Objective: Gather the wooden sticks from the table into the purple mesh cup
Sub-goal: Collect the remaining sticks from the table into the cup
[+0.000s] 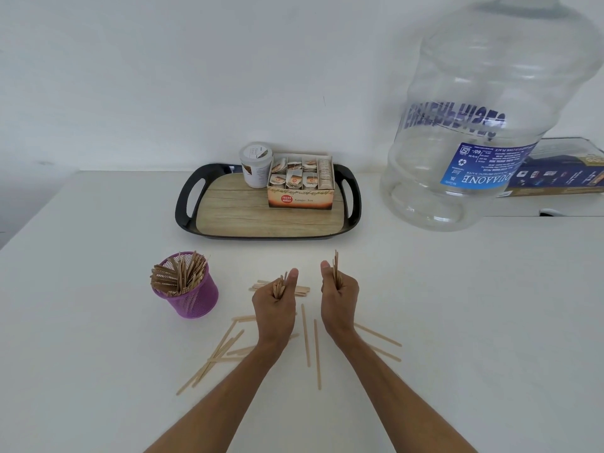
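A purple mesh cup (196, 297) stands on the white table at centre left, with several wooden sticks (181, 274) fanned out of its top. My left hand (276, 308) grips a bundle of wooden sticks (280, 286) to the right of the cup. My right hand (338, 297) grips another bundle (335, 268) that points upward. Several loose sticks (306, 335) lie flat on the table around and under both hands, more of them at the lower left (215, 354) and at the right (379, 336).
A black tray (186, 204) with a wood-pattern base sits behind the hands and holds a ginger tea box (300, 199) and a white tub (256, 165). A large clear water jug (490, 119) looms at the upper right, beside a dark blue box (562, 174).
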